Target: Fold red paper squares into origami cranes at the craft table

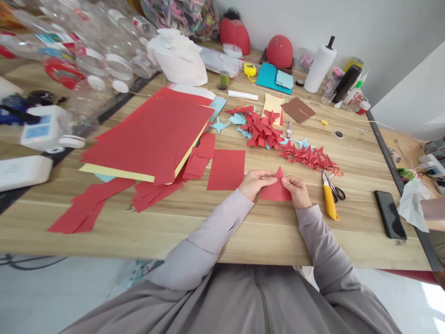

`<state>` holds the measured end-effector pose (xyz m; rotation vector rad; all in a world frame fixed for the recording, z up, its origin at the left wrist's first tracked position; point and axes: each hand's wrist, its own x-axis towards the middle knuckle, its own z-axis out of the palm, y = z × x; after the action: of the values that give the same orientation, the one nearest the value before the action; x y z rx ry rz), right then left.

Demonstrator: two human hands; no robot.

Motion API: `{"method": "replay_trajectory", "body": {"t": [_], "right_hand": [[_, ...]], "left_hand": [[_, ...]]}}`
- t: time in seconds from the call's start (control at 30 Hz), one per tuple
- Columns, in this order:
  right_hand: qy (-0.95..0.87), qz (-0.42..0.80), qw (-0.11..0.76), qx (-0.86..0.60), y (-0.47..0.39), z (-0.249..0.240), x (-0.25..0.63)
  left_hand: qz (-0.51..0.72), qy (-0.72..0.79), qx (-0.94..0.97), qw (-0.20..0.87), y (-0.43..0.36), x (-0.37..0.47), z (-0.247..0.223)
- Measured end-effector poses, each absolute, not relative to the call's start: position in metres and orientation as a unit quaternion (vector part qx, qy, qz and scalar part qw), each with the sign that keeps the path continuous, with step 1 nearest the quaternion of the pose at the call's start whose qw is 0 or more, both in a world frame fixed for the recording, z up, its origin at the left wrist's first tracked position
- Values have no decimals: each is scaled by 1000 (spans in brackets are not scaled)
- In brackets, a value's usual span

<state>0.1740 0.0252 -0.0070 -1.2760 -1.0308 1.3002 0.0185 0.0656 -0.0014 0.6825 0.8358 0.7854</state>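
A partly folded sheet of red paper point(276, 192), with a pointed peak at its far side, is held between both hands over the wooden table. My left hand point(255, 183) pinches its left side near the peak. On the right side, my right hand point(296, 190) grips it with the thumb on top. A flat red paper square point(226, 170) lies just left of my left hand. Beyond the hands sit a pile of folded red paper pieces point(262, 131) and a row of red paper stars point(308, 155).
Large red sheets point(153, 134) are stacked at left, with red strips point(86, 204) in front. A yellow utility knife point(329, 199), scissors point(337, 191) and a phone point(390, 214) lie at right. Plastic bottles point(118, 67) crowd the back left; a white paper roll point(320, 67) stands at the back.
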Motion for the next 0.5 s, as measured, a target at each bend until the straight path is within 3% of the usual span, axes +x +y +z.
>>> {"method": "replay_trajectory", "body": {"t": [0.2,0.37,0.5], "right_hand": [[-426,591,456,-511,23,-7,176],[-363,554,564,-493,24,-5,172],[-393,522,576,-492,26,-7,171]], "left_hand": [[341,318,418,780,67,12,3],[425,330,360,762,67,16,2],[456,357,317,751,67,20,0]]}}
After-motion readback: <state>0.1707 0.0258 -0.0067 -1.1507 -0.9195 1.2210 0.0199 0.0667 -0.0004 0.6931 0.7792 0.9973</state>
